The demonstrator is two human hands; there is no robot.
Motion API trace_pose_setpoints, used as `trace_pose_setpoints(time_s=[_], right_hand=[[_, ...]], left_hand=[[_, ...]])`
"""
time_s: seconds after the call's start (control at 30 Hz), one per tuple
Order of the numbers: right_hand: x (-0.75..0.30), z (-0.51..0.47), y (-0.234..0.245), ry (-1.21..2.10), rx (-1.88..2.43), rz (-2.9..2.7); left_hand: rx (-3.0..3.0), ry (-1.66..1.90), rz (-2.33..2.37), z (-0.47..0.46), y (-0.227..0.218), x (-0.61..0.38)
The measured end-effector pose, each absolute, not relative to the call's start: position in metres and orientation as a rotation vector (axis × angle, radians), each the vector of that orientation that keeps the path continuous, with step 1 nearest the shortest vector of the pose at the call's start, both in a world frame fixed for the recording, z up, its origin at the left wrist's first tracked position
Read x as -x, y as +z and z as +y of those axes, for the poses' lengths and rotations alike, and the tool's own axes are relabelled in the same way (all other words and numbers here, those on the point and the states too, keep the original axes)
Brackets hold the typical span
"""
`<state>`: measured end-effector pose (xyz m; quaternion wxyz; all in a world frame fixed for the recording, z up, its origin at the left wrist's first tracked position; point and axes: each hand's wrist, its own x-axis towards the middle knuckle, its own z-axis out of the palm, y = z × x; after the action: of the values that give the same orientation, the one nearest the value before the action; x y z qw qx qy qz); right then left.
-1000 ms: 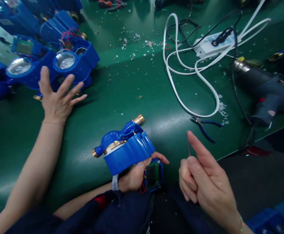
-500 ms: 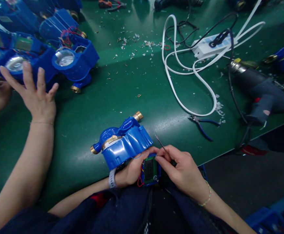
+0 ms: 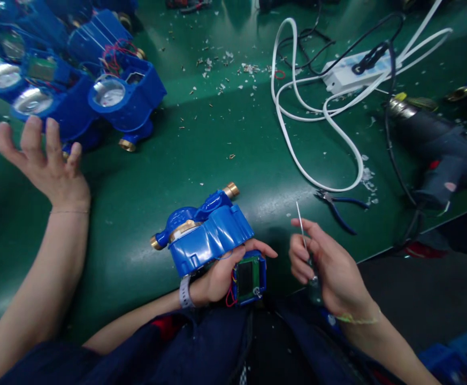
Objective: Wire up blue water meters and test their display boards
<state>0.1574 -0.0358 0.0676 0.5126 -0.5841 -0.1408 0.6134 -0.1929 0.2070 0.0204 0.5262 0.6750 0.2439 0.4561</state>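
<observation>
Blue brass-ended plastic meter (image 3: 211,240): tilting over glossy green tabletop (image 3: 169,174)
Left hand (image 3: 220,277): clasping blue-framed rectangular green display (image 3: 246,280), just below meter
Right hand (image 3: 333,272): gripping slim metal-shafted screwdriver (image 3: 301,227), right of meter

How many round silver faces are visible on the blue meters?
3, upper left: the leftmost round silver face, the middle one lower beside it, and the right one below thin red wires. More may be hidden.

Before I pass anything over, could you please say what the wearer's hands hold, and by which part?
The left hand holds the display at its upper-left corner; the right hand holds a screwdriver, apparently about where shaft meets handle.
</observation>
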Motion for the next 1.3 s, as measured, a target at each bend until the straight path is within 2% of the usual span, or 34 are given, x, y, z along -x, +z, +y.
trace_pose_setpoints(time_s=[0.1,0.2,0.27,0.4,0.5,1.3], right_hand=[[-0.152,-0.063,0.072,1.656,1.235,-0.206],[-0.155,-0.094,0.070,1.709,1.267,-0.471],[-0.162,-0.110,0.069,1.600,1.447,-0.725],[-0.178,-0.121,0.076,1.045,1.795,-1.377],[-0.182,-0.114,0.086,0.792,1.793,-1.738],[-0.173,-0.087,0.088,0.486,1.719,-2.163]], left_hand=[[-1.266,0.650,0.594,0.116,0.029,0.099],[-1.105,0.515,0.603,0.040,0.023,0.022],[-1.073,0.489,0.609,0.018,0.017,0.003],[-0.990,0.451,0.626,0.019,0.015,0.013],[-0.974,0.430,0.651,0.025,0.016,0.020],[-1.072,0.528,0.656,0.040,0.009,0.022]])
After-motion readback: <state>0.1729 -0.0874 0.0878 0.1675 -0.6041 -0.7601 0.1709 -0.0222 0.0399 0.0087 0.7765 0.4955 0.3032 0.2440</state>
